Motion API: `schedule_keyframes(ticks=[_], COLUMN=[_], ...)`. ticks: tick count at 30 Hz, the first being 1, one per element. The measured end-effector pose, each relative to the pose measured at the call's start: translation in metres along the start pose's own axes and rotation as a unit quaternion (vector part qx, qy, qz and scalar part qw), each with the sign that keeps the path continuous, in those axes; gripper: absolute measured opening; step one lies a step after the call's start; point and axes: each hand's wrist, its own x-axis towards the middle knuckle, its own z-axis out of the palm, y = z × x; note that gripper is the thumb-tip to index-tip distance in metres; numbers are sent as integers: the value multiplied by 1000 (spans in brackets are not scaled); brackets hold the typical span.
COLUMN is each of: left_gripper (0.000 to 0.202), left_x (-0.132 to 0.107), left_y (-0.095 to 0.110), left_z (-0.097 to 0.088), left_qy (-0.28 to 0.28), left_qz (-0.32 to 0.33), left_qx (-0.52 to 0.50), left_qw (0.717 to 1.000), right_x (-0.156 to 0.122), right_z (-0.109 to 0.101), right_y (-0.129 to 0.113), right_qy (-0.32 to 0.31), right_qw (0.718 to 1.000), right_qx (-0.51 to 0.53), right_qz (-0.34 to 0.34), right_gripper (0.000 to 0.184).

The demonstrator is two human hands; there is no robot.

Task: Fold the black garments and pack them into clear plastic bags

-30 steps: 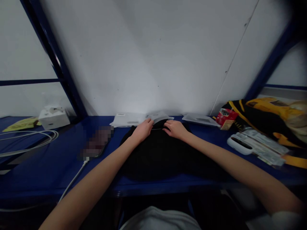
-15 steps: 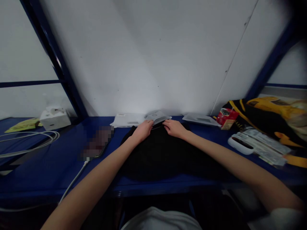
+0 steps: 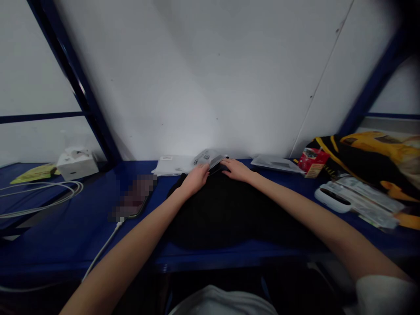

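Note:
A black garment lies spread on the blue table in front of me. At its far edge both my hands meet. My left hand has its fingers curled on the garment's edge and touches a small clear plastic packet with print on it. My right hand rests with bent fingers on the garment right beside the packet's dark end. Whether the packet is pinched or only touched is hard to make out.
White plastic bags lie at the back against the wall; another flat bag is to the right. A phone with a white cable lies left. A white box, coiled cable, a white device and a yellow-black bag flank the sides.
The packet has tilted up and shifted slightly left, its printed face now showing. My right hand has slid a little further back toward the wall; the left stays at the garment's edge.

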Motion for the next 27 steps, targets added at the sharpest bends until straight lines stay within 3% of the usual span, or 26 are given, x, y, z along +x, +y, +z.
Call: schedule_keyframes(ticks=[4,7,12,15,17,22,27], left_gripper=[13,14,17,16,15,41,23], left_x=[1,1,-1,-5,-8,-13,-12], left_y=[5,13,32,40,41,26,17], left_z=[-10,-19,-31,-34,-34,-31,-31], left_qy=[7,4,8,-13,-42,-82,-61], left_qz=[-23,-13,24,27,52,108,109], left_qx=[-96,-188,-244,-254,-232,-88,36], left_qw=[995,982,969,967,970,987,991], right_x=[-11,-28,-61,-76,-82,-82,-70], right_z=[-6,-20,-49,-54,-51,-43,-47], right_y=[0,-2,-14,-25,-32,-36,-36], right_qy=[61,91,82,66,41,-4,-18], right_qw=[996,991,991,994,996,999,1000], right_qx=[-60,-94,-109,-81,-64,-42,0], right_qz=[5,6,2,-27,-51,-30,-15], right_gripper=[41,26,30,29,28,27,21])
